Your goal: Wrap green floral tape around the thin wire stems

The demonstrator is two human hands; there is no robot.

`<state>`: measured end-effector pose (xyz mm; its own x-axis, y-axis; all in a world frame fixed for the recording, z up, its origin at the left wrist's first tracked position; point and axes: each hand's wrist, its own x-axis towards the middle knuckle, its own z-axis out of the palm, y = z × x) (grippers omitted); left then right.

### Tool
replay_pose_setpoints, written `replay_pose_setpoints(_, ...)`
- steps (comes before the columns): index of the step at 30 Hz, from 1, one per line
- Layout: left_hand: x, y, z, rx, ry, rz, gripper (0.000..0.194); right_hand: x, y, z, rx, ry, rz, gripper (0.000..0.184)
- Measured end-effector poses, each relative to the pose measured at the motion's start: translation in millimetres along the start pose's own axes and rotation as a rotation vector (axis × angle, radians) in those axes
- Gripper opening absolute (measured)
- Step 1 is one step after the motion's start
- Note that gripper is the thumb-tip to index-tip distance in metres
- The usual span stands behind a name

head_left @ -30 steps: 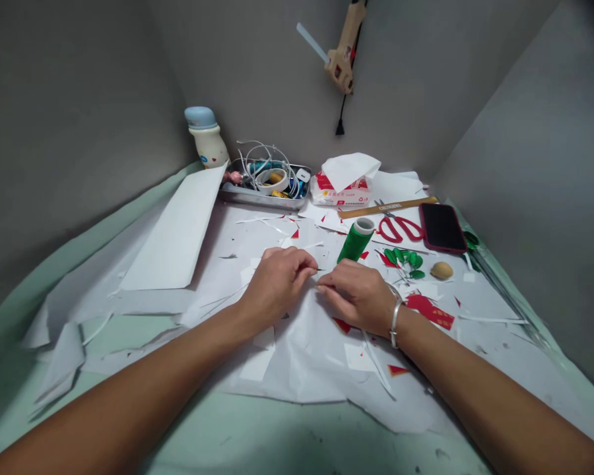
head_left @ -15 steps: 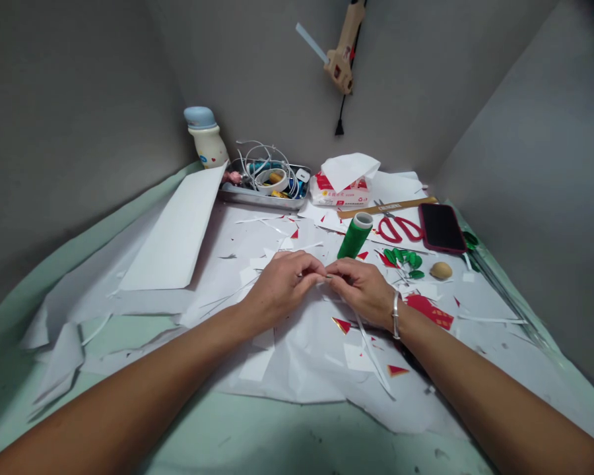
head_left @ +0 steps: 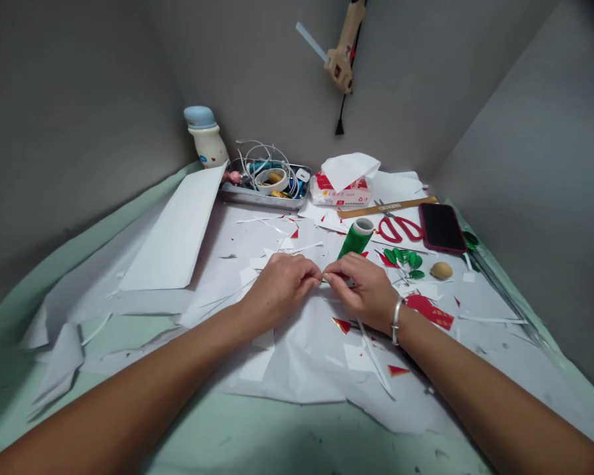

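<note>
The left hand [head_left: 280,287] and right hand [head_left: 361,284] meet at twelve o'clock, fingertips pinching a thin sliver [head_left: 327,280], too small to identify, above a white paper sheet [head_left: 301,369]. Just beyond stands a green spool [head_left: 356,239]; red scissors [head_left: 400,229] and a black phone [head_left: 442,227] lie farther off toward one o'clock.

dim even light, edges warped, perhaps grainy

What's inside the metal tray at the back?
The metal tray holds a tangle of white cable and a roll of white tape, with small yellow and blue items around them. This pile covers the tray's floor, so anything lying lower down cannot be seen.
</note>
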<state>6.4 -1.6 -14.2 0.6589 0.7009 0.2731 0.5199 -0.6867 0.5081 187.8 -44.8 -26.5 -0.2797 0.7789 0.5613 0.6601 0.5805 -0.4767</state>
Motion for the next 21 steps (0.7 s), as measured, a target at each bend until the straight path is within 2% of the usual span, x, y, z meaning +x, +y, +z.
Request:
replay_pose_setpoints(3, 1, 3, -1.3, -0.054, -0.039, -0.015, 0.011, 0, 3, 1, 0.113, -0.011, 0.176, 0.013)
replay_pose_setpoints(7, 1, 6, -3.7, -0.198, -0.027, -0.065, 0.011, -2, 8, 3, 0.3, -0.085, 0.382, 0.015)
replay_pose_setpoints(13, -1, 8, -5.8, -0.394, 0.027, -0.181, 0.011, -3, 5, 2, 0.382, -0.081, 0.395, 0.015)
replay_pose_setpoints(21, -1, 10, -6.6, -0.374, 0.077, -0.183, 0.01, -4, -2, 1, 0.279, -0.069, 0.398, 0.019)
